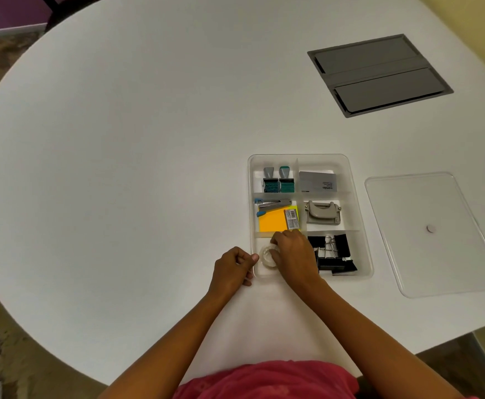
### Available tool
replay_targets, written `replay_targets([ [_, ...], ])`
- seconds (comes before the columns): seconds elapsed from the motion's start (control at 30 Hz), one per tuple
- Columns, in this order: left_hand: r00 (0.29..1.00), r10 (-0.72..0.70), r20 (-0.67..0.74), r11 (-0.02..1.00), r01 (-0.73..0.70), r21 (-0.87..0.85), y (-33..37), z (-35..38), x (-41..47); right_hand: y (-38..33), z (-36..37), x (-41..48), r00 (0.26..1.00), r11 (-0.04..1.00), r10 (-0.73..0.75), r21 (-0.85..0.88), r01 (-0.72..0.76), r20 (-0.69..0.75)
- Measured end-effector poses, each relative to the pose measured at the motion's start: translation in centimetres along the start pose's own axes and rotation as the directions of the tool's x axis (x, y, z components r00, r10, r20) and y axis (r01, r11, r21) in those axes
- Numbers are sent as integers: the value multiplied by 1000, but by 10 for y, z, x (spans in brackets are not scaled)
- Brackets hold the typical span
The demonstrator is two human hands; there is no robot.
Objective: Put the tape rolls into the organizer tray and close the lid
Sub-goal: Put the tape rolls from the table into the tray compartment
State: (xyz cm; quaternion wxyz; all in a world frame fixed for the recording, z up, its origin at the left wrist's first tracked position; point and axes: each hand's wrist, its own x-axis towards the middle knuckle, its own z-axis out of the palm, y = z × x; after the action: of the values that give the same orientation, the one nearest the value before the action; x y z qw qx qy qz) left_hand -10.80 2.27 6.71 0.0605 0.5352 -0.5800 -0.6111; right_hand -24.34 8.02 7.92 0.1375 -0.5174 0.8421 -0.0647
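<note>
A clear organizer tray with several compartments sits on the white table. In its near-left compartment lie clear tape rolls. My right hand rests over that compartment with its fingers on the upper roll. My left hand is curled at the tray's near-left corner, thumb against the rim. The clear lid lies flat on the table to the right of the tray, apart from it.
The other compartments hold two stamps, a grey box, a stapler and orange sticky notes, a hole punch and black binder clips. A grey cable hatch is set into the table at the far right.
</note>
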Motion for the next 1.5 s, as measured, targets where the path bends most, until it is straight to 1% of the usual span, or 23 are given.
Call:
replay_targets([
  [0.07, 1000, 6, 1, 1000, -6, -2, -1, 0, 0, 0, -2, 0, 999, 999, 46, -7, -46, -16],
  [0.13, 1000, 9, 4, 1000, -9, -10, -2, 0, 1, -1, -1, 1, 998, 996, 69, -50, -70, -8],
  [0.3, 1000, 7, 4, 1000, -7, -5, -2, -1, 1, -5, 5, -1, 985, 985, 109, -145, -90, 131],
  [0.43, 1000, -13, -4, 1000, 13, 14, -3, 0, 3, -5, 7, 0, 991, 983, 79, -172, -60, 106],
  [0.57, 1000, -25, -7, 999, 25, 20, -4, 0, 3, -3, 6, 1, 987, 982, 58, -188, -28, 153],
  [0.63, 1000, -24, -9, 999, 24, 23, -4, 0, 3, -1, 7, 2, 989, 985, 21, -170, 4, 147],
  [0.7, 1000, -22, -10, 999, 22, 27, -4, 0, 3, -1, 7, 3, 987, 988, -59, -133, 79, 151],
  [0.77, 1000, -21, -11, 999, 21, 35, -3, 0, 3, -5, 7, 4, 973, 987, -143, -47, 154, 182],
  [0.8, 1000, -21, -13, 999, 21, 41, -3, 0, 3, -6, 8, 4, 960, 982, -173, -42, 186, 218],
  [0.87, 1000, -20, -16, 998, 21, 56, -3, 1, 4, -7, 9, 7, 945, 972, -193, -82, 222, 263],
  [1.03, 1000, -28, -13, 998, 28, 61, -1, 1, 3, -9, 9, 2, 924, 938, -258, -154, 309, 282],
  [1.13, 999, -32, -23, 996, 33, 80, 0, 2, 3, -6, 12, -2, 909, 925, -232, -212, 317, 346],
  [1.2, 999, -38, -25, 995, 40, 87, 0, 1, 3, -4, 17, -2, 919, 925, -259, -196, 324, 298],
  [1.33, 999, -35, -22, 994, 37, 100, 1, 1, 2, -6, 12, -1, 921, 939, -270, -134, 316, 281],
  [1.37, 999, -35, -22, 994, 37, 103, 2, 1, 2, -6, 8, 0, 931, 948, -264, -108, 298, 253],
  [1.43, 999, -36, -21, 994, 38, 101, 3, 1, 1, -1, 7, 3, 941, 966, -223, -71, 248, 256],
  [1.5, 999, -41, -23, 995, 43, 94, 4, 1, 1, 3, 6, 4, 947, 971, -204, -72, 228, 248],
])
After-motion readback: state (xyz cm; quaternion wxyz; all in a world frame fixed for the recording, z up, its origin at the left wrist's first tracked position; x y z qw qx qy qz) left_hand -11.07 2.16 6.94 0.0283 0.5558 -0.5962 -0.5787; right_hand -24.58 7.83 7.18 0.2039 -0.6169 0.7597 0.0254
